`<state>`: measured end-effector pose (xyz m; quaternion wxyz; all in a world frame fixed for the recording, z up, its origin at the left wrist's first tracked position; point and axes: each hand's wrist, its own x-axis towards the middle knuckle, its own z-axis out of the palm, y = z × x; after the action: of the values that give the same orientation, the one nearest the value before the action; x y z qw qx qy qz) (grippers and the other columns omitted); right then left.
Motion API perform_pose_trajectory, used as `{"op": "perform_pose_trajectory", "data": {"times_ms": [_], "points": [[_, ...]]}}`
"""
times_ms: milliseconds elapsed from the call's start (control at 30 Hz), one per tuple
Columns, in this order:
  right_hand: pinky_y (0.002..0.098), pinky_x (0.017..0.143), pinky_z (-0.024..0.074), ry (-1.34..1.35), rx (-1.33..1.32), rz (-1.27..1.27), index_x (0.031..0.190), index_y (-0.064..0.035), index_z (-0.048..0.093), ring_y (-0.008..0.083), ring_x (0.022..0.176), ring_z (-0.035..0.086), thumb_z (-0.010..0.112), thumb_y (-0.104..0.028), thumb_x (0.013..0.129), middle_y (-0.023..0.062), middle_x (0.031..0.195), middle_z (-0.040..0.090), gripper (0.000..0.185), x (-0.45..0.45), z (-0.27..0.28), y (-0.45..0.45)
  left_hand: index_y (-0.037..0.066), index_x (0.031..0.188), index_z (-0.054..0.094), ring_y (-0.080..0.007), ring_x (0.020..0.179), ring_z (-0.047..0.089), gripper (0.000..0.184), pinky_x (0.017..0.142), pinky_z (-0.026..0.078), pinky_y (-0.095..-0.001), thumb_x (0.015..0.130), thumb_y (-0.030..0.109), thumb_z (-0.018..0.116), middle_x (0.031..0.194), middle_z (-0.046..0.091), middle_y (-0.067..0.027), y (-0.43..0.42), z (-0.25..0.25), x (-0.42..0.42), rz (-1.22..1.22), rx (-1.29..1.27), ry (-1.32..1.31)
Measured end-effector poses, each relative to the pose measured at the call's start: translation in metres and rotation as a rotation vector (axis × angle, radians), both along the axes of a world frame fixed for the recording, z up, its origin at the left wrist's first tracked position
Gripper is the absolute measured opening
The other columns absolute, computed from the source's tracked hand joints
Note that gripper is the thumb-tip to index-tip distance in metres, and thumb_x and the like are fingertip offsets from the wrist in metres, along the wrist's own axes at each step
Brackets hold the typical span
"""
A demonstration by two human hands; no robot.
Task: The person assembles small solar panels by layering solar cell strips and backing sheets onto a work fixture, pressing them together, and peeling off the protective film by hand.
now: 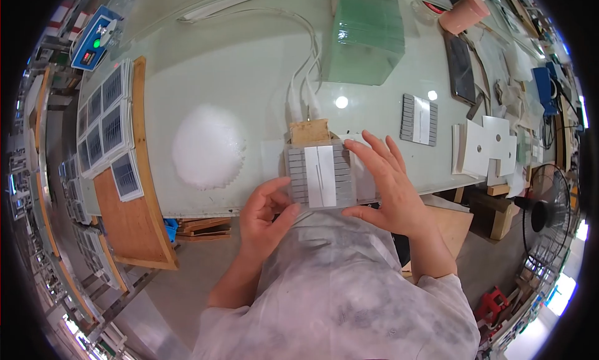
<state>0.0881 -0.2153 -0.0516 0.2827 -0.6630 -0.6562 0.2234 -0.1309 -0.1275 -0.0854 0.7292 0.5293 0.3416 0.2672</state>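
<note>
In front of me, by the table's near edge, is a small grey panel (297,173) with dark cross lines, a white strip down its middle and a clear sheet over it. My left hand (267,215) has its fingers curled at the panel's lower left edge, thumb near the corner. On the other side my right hand (390,188) is spread wide, index fingertip at the upper right corner and thumb close to the lower right one. A wooden block (309,131) touches the panel's far edge, and two white cables (315,104) run from it. The panel's underside is hidden.
A white round pad (209,148) lies left. Stacked glass sheets (367,38) stand at the back, near a second grey panel (418,120) and a phone (460,68). Framed panels (103,123) lean on a wooden board at left. A fan (546,216) stands right.
</note>
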Motion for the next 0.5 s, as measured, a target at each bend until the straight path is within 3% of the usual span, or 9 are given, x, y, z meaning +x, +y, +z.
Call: {"op": "perform_pose_trajectory", "data": {"times_ms": [267, 400, 500], "points": [[0.0511, 0.106, 0.0147, 0.009, -0.033, -0.011, 0.133, -0.0072, 0.029, 0.0346, 0.13, 0.026, 0.075, -0.035, 0.064, 0.0087, 0.136, 0.037, 0.087, 0.001, 0.002, -0.002, -0.001, 0.118, 0.047, -0.005, 0.068, 0.05, 0.044, 0.061, 0.043, -0.0173, 0.077, -0.009, 0.059, 0.078, 0.052, -0.0018, 0.001, 0.0, -0.002, 0.005, -0.005, 0.012], [0.045, 0.107, 0.0168, 0.136, 0.108, -0.083, 0.133, -0.0047, 0.034, 0.0326, 0.131, 0.025, 0.073, -0.029, 0.069, 0.0162, 0.138, 0.032, 0.079, 0.019, -0.002, -0.019, -0.002, 0.117, 0.046, -0.0093, 0.061, 0.049, 0.043, 0.055, 0.044, -0.0218, 0.076, -0.008, 0.057, 0.075, 0.05, -0.0034, -0.002, 0.0, 0.002, 0.056, 0.029, 0.038], [0.0421, 0.104, 0.0241, -0.089, 0.342, -0.846, 0.127, -0.0004, 0.042, 0.0323, 0.127, 0.03, 0.066, -0.024, 0.077, 0.018, 0.136, 0.034, 0.061, 0.065, -0.013, -0.058, -0.002, 0.117, 0.046, -0.0107, 0.062, 0.05, 0.042, 0.055, 0.045, -0.0224, 0.077, -0.007, 0.055, 0.076, 0.049, -0.0044, -0.002, -0.003, 0.0, 0.033, 0.039, 0.014]]}}
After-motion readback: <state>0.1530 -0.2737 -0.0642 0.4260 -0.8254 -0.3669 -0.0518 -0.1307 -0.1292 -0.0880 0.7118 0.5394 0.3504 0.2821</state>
